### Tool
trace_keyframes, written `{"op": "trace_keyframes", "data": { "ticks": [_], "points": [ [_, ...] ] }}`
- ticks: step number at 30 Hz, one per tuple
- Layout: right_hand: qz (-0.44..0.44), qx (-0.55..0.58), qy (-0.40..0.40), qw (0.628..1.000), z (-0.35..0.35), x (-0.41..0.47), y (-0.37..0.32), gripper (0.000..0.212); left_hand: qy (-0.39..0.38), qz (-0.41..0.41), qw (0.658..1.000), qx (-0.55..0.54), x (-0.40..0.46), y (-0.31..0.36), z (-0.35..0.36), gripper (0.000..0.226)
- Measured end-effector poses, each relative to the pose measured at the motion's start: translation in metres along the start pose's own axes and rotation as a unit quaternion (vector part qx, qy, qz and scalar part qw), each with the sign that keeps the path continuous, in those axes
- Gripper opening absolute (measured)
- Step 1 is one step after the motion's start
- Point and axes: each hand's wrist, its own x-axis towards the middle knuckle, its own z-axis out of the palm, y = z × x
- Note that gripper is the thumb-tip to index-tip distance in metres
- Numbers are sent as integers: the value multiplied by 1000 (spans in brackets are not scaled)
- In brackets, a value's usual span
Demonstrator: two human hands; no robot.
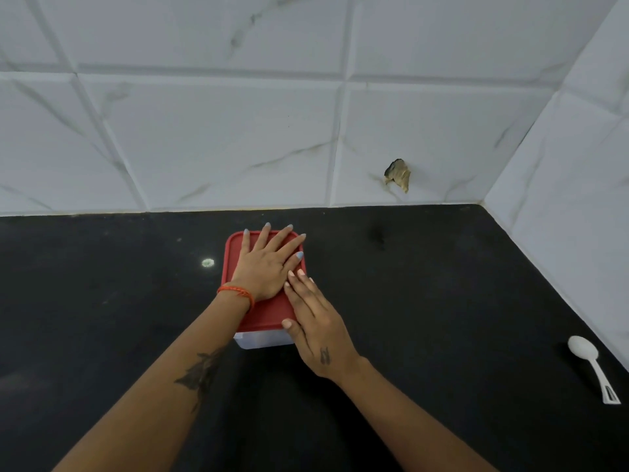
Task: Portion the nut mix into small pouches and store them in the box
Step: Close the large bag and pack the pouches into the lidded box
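Black counter (425,335): dark stone runs under everything, and your forearms reach across its near part toward the box.
Spoon (594,367): a white plastic one lies well apart on your right near the side wall, bowl pointing away — probably parked there because the scooping is over, though that is a guess.
Right hand (316,330): flat, fingers straight and together, laid along the near right edge of the lid with the thumb at the near corner; it grips nothing, it only presses, most likely to seat that side.
Box (263,340): clear plastic, only its near wall shows below the lid; you cannot see inside, so whether the pouches are in there is hidden.
Lid (267,313): red, lying square on the box and covering it fully.
Left hand (267,265): palm down on the middle and far part of the lid, fingers straight and spread to the far rim — open and pushing, not clutching, which spreads the load so the lid goes down evenly.
Stage: by the look of it you are at the closing step; no nuts or loose pouches are in view.
Wall (204,137): white marbled tile behind the counter, with a chipped brown patch (397,175) low on the right.
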Motion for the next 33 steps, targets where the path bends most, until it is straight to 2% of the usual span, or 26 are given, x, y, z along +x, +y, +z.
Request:
{"op": "trace_keyframes", "data": {
  "ticks": [4,7,10,12,16,20,26,30,33],
  "points": [
    [29,31,-42,998,-7,1,-4,57,12,0,1000,-8,-2,1,-1,54],
    [93,116,-57,987,-21,5,-8,58,52,-11,994,-97,-2,3,-3,51],
    [125,149,26,981,-46,12,-7,47,185,-22,948,-257,-1,15,-10,43],
    [133,143,65,979,-66,13,-2,44,246,-22,912,-328,2,35,-22,39],
    [163,134,119,970,-115,1,20,41,274,-19,848,-453,4,99,-43,33],
    [234,96,171,952,-165,-33,53,44,234,-6,798,-556,8,172,-36,35],
    [373,54,269,887,-227,-112,106,48,135,32,778,-612,7,283,-13,35],
    [470,-23,297,831,-257,-163,136,36,41,47,797,-600,11,350,12,38],
    [528,-95,284,795,-270,-192,151,34,-50,33,807,-588,17,390,31,40]
  ]
}}
